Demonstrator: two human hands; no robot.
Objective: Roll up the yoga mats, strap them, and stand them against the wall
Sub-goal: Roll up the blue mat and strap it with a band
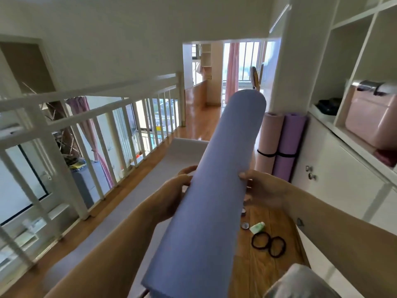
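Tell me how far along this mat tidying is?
Done: the pink mat and purple mat stand rolled, each with a black band, against the white cabinet. In hand: the left hand and right hand grip a rolled blue mat, no strap visible on it. Left: strap it, likely with the black straps on the floor, stand it up, then roll the grey mat lying flat.

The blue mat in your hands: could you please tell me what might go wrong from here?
1. No strap shows on the blue mat, gripped by the left hand and right hand; freeing a hand for the black straps on the floor may let it unroll.
2. The green tube and straps lie underfoot and could be stepped on.
3. Its end could tip the standing pink mat and purple mat.
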